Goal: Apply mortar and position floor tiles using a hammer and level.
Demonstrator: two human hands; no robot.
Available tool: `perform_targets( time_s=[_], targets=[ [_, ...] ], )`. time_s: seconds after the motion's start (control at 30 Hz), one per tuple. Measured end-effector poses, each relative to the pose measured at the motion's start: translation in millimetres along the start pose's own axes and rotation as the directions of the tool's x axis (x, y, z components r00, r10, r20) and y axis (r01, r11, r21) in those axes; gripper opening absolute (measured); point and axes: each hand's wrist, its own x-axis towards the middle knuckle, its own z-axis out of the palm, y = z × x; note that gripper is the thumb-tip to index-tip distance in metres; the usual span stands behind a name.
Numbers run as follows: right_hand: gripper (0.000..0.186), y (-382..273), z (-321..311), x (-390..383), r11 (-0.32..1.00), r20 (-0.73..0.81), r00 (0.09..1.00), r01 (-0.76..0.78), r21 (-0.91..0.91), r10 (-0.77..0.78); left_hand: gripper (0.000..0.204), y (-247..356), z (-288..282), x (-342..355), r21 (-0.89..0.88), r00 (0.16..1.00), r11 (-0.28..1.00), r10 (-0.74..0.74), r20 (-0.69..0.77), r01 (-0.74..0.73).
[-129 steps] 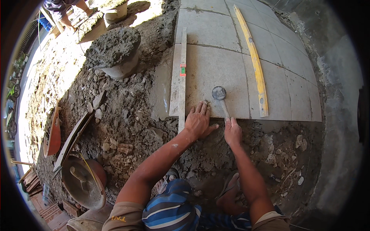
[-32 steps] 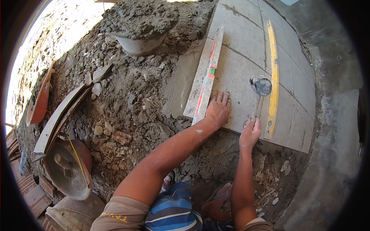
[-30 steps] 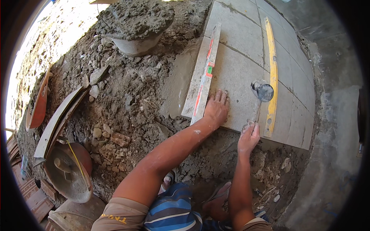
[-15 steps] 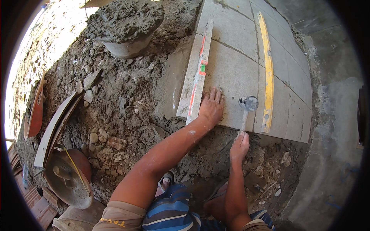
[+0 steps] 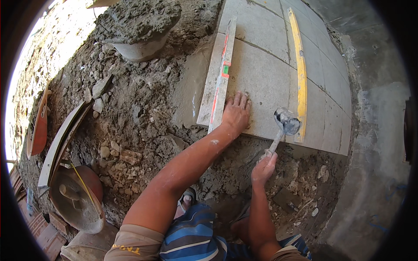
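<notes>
My left hand (image 5: 235, 113) lies flat with spread fingers on the near pale grey floor tile (image 5: 264, 75), just right of a long silvery level (image 5: 226, 65) with a green vial and red markings. My right hand (image 5: 264, 167) grips the handle of a mallet (image 5: 288, 123) with a dark, mortar-smeared head, held over the tile's near edge. A yellow level (image 5: 301, 100) lies lengthwise on the tiles just right of the mallet.
Rubble and wet mortar (image 5: 143, 104) cover the left side. A bucket heaped with mortar (image 5: 141, 50) stands at upper left. A red shovel blade (image 5: 38, 130), curved boards (image 5: 58, 150) and a cement-coated pan (image 5: 78, 204) sit at far left. A concrete strip (image 5: 370, 130) borders the right.
The mallet has moved from beside my left hand over toward the yellow level, and its head has tilted. My left hand remains spread on the tile. The view has shifted slightly.
</notes>
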Motion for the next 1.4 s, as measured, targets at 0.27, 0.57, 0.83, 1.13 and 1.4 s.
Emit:
perform_targets(
  time_s=[0.27,0.57,0.83,1.13,1.4],
  targets=[
    [0.033,2.0,-17.9,11.5,0.997,0.044,0.996,-0.082,0.013,0.081,0.100,3.2,-1.5,6.6,-0.002,0.999,0.999,0.033,0.010,-0.033],
    [0.035,-29.6,-10.8,34.6,0.998,0.146,0.987,-0.070,0.009,0.068,0.097,-2.0,-19.0,3.6,0.007,0.996,0.996,0.084,0.034,-0.084],
    [0.038,-54.4,-8.6,76.9,0.998,0.078,0.997,0.018,0.055,-0.022,0.097,-4.6,-22.5,0.1,0.050,0.996,0.995,0.087,0.024,-0.088],
    [0.046,-56.7,40.8,134.4,0.973,0.187,0.982,0.034,-0.230,0.010,0.101,-3.2,-22.7,-1.0,0.014,0.996,0.997,0.075,0.057,-0.076],
    [0.046,-54.9,41.3,146.2,0.985,0.202,0.979,0.034,-0.168,0.000,0.101,0.4,-24.2,-0.2,0.011,0.997,0.998,0.064,0.049,-0.065]
  ],
)
